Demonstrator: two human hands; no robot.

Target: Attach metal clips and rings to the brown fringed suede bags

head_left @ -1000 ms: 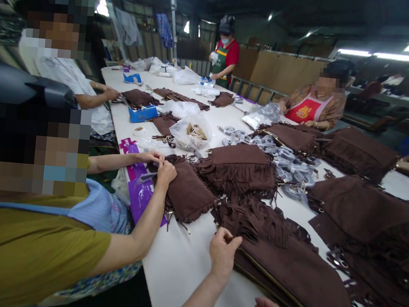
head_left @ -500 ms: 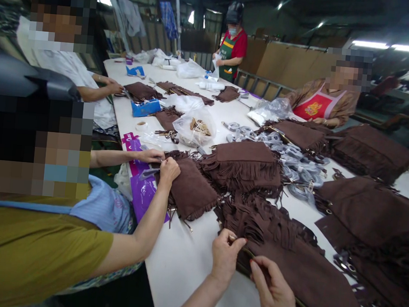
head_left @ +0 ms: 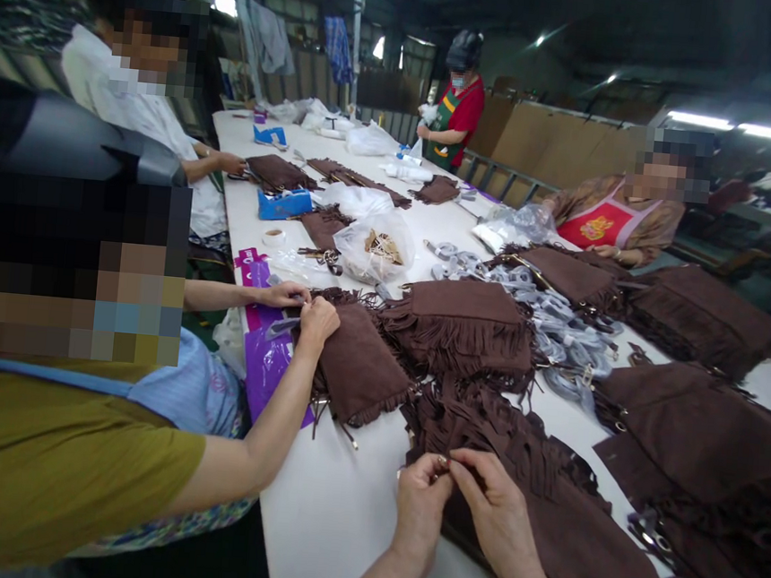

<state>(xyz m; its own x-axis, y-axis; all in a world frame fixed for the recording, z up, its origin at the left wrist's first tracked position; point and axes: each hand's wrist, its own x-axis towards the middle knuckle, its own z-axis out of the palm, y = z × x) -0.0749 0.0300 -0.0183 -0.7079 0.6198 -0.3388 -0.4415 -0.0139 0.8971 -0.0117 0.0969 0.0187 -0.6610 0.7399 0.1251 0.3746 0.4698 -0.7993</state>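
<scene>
A brown fringed suede bag lies in front of me on the long white table. My left hand pinches its near corner, where a small metal fitting shows. My right hand meets it there, fingertips gripping the same corner of the bag. Fringe spreads just beyond my fingers. The bag's lower edge runs out of view at the bottom right.
A person at my left holds another brown bag on a purple plastic sleeve. More brown bags, grey straps, a clear bag of parts and a blue tape dispenser cover the table. Other workers sit and stand around it.
My right hand rose from the bottom edge and came up to the bag's corner beside my left hand. The view shifted slightly right.
</scene>
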